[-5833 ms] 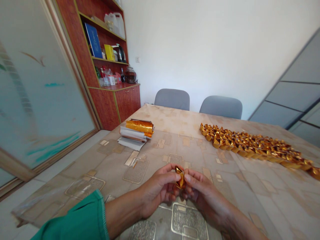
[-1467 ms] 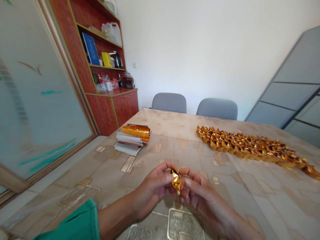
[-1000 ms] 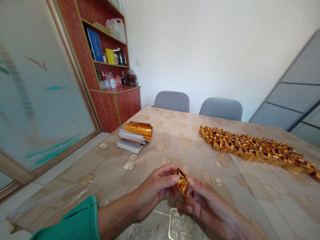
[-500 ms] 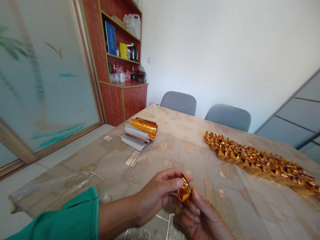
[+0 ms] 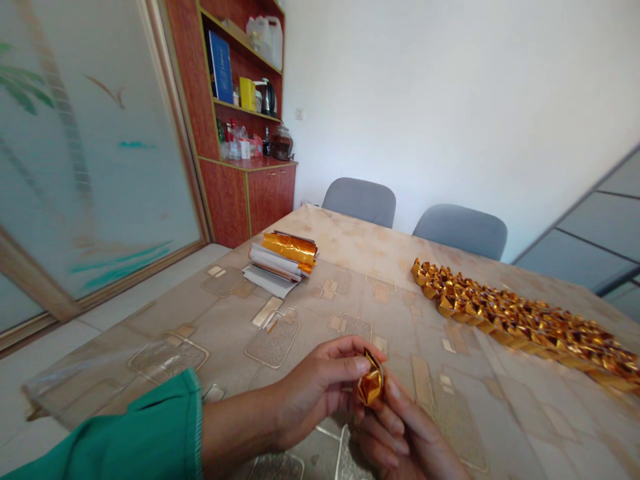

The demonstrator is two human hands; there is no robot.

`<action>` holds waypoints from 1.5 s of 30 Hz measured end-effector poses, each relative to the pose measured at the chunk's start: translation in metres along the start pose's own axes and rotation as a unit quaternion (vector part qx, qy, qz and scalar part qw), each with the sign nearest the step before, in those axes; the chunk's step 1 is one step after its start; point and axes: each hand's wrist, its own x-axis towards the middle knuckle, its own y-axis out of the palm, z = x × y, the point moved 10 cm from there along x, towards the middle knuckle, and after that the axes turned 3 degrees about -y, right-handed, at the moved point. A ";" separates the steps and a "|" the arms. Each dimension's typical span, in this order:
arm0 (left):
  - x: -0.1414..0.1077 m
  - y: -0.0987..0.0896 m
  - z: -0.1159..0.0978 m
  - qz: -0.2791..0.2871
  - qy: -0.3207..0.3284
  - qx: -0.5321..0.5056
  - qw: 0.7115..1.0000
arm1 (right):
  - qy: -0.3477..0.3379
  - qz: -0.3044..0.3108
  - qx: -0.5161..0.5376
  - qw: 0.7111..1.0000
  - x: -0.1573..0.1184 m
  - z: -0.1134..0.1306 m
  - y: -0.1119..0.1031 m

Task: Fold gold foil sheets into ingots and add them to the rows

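Observation:
Between my two hands is a small folded gold foil paper ingot (image 5: 371,385), held above the near part of the table. My left hand (image 5: 325,377), in a green sleeve, pinches its upper left side between thumb and fingers. From the lower right, my right hand (image 5: 400,427) grips its other side, the thumb along the edge and the fingers curled beneath. Rows of finished gold foil ingots (image 5: 520,320) stand packed together on the right of the table. At the back left lies a stack of gold and white foil paper sheets (image 5: 285,257), slightly curled.
The table (image 5: 345,227) has a patterned cloth under a clear cover. Two grey chairs (image 5: 359,200) stand at its far side. A red-brown cabinet (image 5: 247,200) with bottles and a kettle is behind, beside a frosted sliding door (image 5: 115,167).
The view has shifted slightly. Both hands keep their grip on the foil ingot, with only small movement of the right fingers.

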 end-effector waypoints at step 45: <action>0.011 -0.061 -0.018 -0.204 0.099 0.153 0.962 | -0.320 -0.272 -0.660 0.622 -0.043 0.168 -0.027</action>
